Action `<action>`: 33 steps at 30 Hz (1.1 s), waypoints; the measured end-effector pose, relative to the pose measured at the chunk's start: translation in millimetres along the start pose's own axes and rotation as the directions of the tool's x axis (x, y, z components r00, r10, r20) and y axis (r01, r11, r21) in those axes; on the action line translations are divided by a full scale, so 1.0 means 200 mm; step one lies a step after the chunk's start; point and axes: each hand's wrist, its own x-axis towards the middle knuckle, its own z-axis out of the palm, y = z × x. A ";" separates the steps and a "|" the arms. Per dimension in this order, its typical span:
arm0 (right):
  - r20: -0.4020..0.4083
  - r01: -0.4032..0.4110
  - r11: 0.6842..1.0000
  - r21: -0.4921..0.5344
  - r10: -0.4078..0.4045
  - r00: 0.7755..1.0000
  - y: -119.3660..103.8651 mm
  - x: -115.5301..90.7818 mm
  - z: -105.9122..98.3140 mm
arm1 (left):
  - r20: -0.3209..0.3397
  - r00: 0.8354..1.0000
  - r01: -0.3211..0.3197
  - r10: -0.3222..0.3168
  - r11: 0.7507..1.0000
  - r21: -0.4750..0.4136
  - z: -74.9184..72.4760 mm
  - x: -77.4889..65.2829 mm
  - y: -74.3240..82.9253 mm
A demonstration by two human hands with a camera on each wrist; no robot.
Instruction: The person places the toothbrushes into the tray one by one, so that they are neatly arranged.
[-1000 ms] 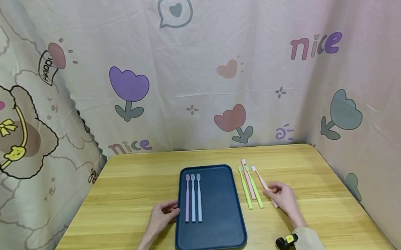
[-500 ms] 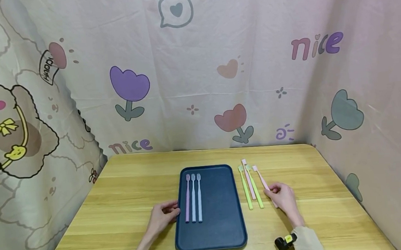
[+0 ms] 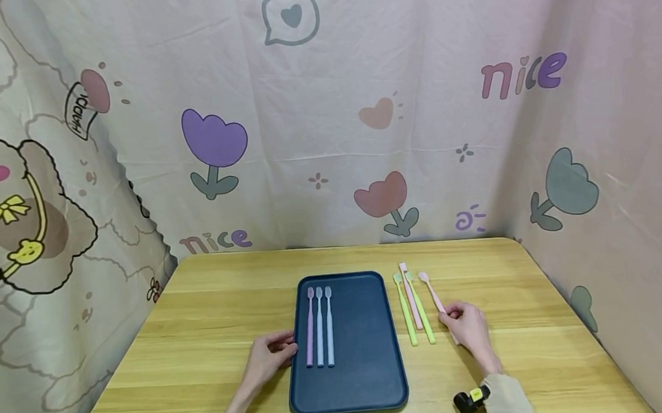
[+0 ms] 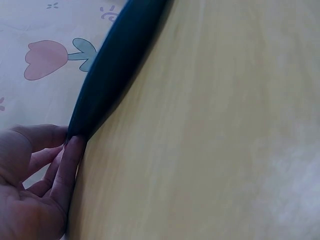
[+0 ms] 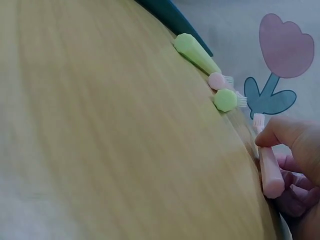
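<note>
In the head view my left hand (image 3: 268,360) holds the left rim of a dark blue tray (image 3: 368,385). The left wrist view shows its thumb and a finger against the tray's edge (image 4: 117,65). A purple toothbrush (image 3: 310,331) and two pale blue toothbrushes (image 3: 320,337) lie side by side in the tray, heads away from me. On the table to the right, my right hand (image 3: 469,328) pinches a pink toothbrush (image 3: 434,295) by its handle. The right wrist view shows the handle's blunt end (image 5: 272,185) under my fingers; some fingers are partly hidden.
Between tray and right hand lie two green toothbrushes (image 3: 405,314) and another pink toothbrush (image 3: 413,307), close together, the right green one near or across the pink one. A wooden table (image 3: 209,294) carries everything. A printed curtain (image 3: 300,105) hangs behind and at both sides.
The pink toothbrush in my right hand has turned slightly, its head shifting a little to the right. My left hand and the tray stay where they were.
</note>
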 end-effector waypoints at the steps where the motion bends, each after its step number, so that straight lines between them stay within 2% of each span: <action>1: 0.005 -0.001 1.000 -0.001 0.001 1.000 0.00 0.00 0.00 | 0.000 1.000 0.002 -0.002 1.000 0.000 0.00 0.00 0.00; 9: 0.068 -0.001 1.000 0.025 -0.001 0.998 -0.02 0.00 -0.04 | -0.025 0.999 0.021 -0.021 1.000 0.008 0.01 0.00 0.00; 15: 0.125 -0.032 0.996 0.087 0.021 0.992 -0.03 -0.01 -0.06 | 0.012 1.000 0.006 -0.005 1.000 -0.009 -0.01 0.00 0.01; 20: 0.173 -0.042 0.986 0.164 0.013 0.985 -0.06 -0.02 -0.07 | 0.006 1.000 0.010 -0.010 1.000 -0.002 0.00 0.00 0.01; 23: 0.242 -0.051 0.967 0.251 -0.012 0.970 -0.08 -0.02 -0.08 | -0.005 1.000 0.013 -0.013 1.000 -0.001 0.00 0.00 0.00; 26: 0.344 -0.057 0.941 0.334 -0.066 0.937 -0.12 -0.03 -0.08 | -0.010 1.000 0.014 -0.014 1.000 -0.001 0.00 0.00 0.00; 29: 0.404 -0.051 0.926 0.373 -0.112 0.908 -0.17 -0.04 -0.09 | -0.012 1.000 0.017 -0.017 1.000 0.002 0.01 0.00 0.00; 33: 0.413 -0.067 0.912 0.404 -0.117 0.903 -0.26 -0.07 -0.09 | -0.012 1.000 0.017 -0.017 1.000 0.007 0.01 0.00 0.00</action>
